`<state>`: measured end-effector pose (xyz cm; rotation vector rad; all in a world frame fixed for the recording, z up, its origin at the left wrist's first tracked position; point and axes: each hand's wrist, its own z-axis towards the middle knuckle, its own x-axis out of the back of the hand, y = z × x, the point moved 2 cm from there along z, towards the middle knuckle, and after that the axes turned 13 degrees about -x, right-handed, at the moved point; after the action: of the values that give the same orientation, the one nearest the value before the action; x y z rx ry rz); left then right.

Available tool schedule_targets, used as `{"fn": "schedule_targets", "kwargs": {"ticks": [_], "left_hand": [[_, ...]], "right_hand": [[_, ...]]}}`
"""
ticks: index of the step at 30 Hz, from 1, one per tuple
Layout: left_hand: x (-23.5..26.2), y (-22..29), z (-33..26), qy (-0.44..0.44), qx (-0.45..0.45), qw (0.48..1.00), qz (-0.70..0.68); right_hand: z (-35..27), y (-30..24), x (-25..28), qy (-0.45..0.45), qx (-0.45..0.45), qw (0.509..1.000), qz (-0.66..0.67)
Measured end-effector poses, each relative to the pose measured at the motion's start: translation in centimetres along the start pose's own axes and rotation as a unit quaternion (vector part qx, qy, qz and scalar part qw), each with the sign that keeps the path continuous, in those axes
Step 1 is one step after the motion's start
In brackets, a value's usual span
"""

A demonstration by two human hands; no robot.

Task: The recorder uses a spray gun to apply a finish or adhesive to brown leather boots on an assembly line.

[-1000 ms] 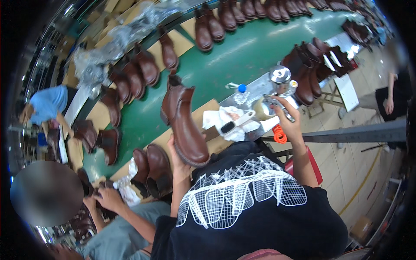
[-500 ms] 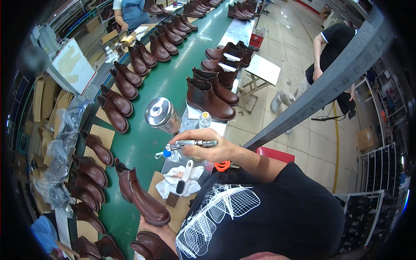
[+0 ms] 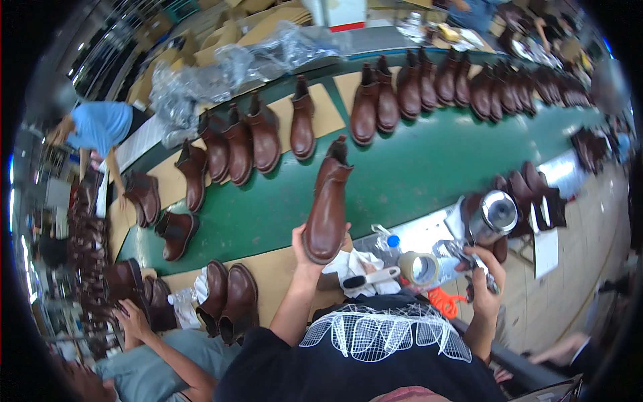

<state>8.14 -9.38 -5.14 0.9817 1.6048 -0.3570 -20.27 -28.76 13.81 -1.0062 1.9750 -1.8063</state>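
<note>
My left hand (image 3: pixel 308 253) grips a brown leather ankle boot (image 3: pixel 327 218) around its toe and sole, and the boot is raised over the near side of the green table (image 3: pixel 402 177). A small silver spray gun (image 3: pixel 469 260) sits in my right hand (image 3: pixel 487 285), with the fingers closed round it. Between the hands lie a white-handled brush (image 3: pixel 372 277) with dark bristles, a crumpled white cloth (image 3: pixel 348 263) and a roll of clear tape (image 3: pixel 420 269). A clear bottle with a blue cap (image 3: pixel 393 241) stands just beyond the tape.
A metal-lidded jar (image 3: pixel 499 211) stands beyond my right hand. Brown boots (image 3: pixel 266 137) line the far table edge on cardboard. One pair (image 3: pixel 228 295) sits at near left. An orange coiled hose (image 3: pixel 444 303) lies close to my body. A co-worker (image 3: pixel 167 362) handles a boot at left.
My view has swung to the left. The held boot is now upright in front of me, seen from its toe, and the spray gun has moved to the right of it.
</note>
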Motion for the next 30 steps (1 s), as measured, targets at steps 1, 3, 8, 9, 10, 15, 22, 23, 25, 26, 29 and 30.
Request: {"fn": "schedule_targets", "kwargs": {"ticks": [1,3,8,9,10,15,22,23,25,26,29,30], "left_hand": [[-0.5,0.0,1.4,-0.008,-0.008,1.0,-0.002],[-1.1,0.4,5.4,-0.033,-0.014,0.999,-0.019],[-1.0,1.9,21.6,0.042,-0.01,0.993,-0.107],[1.4,2.0,25.3,0.063,0.001,0.99,-0.126],[3.1,1.7,28.2,0.08,0.013,0.986,-0.148],[5.7,-1.6,33.1,0.157,-0.013,0.982,0.102],[9.4,-0.5,29.9,0.214,0.024,0.899,0.382],[9.5,0.5,27.7,0.238,-0.022,0.888,0.392],[11.5,4.0,25.6,0.312,-0.13,0.87,0.36],[12.9,5.9,25.3,0.356,-0.19,0.859,0.315],[11.6,9.0,27.4,0.34,-0.239,0.868,0.271],[11.3,9.4,28.3,0.336,-0.212,0.884,0.247]], "right_hand": [[0.5,0.6,0.1,0.001,-0.001,1.0,-0.006],[1.3,1.7,-0.1,0.019,0.006,1.0,-0.018],[2.4,1.7,-0.2,0.009,-0.065,0.997,-0.041],[2.6,1.8,-0.1,0.005,-0.077,0.996,-0.042],[2.9,2.2,0.2,0.002,-0.084,0.995,-0.049],[3.7,3.1,0.2,0.031,-0.063,0.997,-0.043],[3.7,3.0,-0.2,0.032,-0.051,0.997,-0.038],[3.6,2.9,-0.2,0.034,-0.05,0.997,-0.043],[3.5,2.8,-0.3,0.027,-0.056,0.997,-0.043],[3.6,2.6,-0.4,0.019,-0.056,0.997,-0.039],[3.5,2.0,-0.5,0.029,-0.093,0.994,-0.047],[3.6,2.4,-0.7,0.027,-0.092,0.994,-0.048]]}}
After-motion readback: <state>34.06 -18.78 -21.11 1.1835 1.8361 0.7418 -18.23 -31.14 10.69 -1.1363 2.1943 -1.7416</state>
